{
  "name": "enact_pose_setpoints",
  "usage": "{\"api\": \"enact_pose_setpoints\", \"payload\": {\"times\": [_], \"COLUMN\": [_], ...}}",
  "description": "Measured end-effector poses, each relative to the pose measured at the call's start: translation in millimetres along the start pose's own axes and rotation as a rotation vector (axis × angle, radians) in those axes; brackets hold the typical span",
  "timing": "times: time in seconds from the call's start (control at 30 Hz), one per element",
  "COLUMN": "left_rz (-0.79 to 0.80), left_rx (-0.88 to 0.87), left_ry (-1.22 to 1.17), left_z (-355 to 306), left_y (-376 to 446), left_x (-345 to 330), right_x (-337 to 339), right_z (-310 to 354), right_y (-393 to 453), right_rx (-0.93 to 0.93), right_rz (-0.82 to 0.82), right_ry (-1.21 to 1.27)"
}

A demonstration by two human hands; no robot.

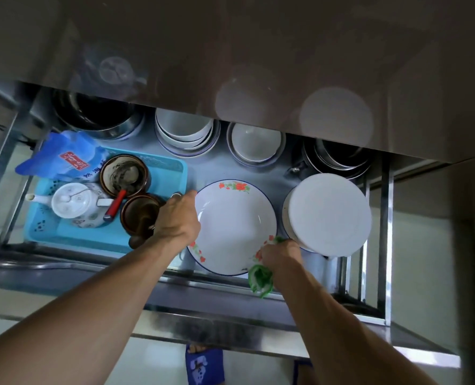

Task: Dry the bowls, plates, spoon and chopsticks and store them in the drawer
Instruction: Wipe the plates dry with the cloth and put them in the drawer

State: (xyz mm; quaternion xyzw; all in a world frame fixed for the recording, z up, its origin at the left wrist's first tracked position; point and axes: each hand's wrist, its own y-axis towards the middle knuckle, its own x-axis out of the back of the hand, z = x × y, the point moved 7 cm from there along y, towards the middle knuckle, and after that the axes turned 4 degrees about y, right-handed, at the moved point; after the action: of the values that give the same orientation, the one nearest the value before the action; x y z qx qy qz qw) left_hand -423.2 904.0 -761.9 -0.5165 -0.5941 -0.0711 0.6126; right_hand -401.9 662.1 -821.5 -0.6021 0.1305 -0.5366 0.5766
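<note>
From the head view, a round white enamel plate with red flowers and a blue rim [235,226] lies flat, face up, in the front middle of the pulled-out steel drawer [222,290]; being round, it has no long axis. The left hand [176,218] holds its left edge, fingers curled over the rim, so the plate spreads to the right of that grip. The right hand [279,252] is at the plate's near right edge, closed around a bunched green cloth [260,277] that hangs below the fist.

Just right of the plate sits a stack of plain white plates [329,215]. Behind are stacked white bowls [186,132]. To the left, a light blue plastic tray [72,234] carries a white teapot [75,204], brown ceramic cups [125,175] and a blue packet [64,157] with a red label whose characters are too blurred to read.
</note>
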Motion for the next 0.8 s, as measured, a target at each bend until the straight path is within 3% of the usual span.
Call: {"api": "enact_pose_setpoints", "payload": {"times": [0.37,0.8], "left_rz": [-0.044,-0.079], "left_rx": [-0.030,-0.052], "left_ry": [0.039,0.191], "left_z": [-2,-10], "left_y": [17,17], "left_x": [-10,-14], "right_x": [10,12], "right_z": [3,-9], "right_y": [-1,0], "right_rx": [-0.016,-0.109], "right_rz": [-0.084,-0.074], "right_ry": [0.005,0.121]}}
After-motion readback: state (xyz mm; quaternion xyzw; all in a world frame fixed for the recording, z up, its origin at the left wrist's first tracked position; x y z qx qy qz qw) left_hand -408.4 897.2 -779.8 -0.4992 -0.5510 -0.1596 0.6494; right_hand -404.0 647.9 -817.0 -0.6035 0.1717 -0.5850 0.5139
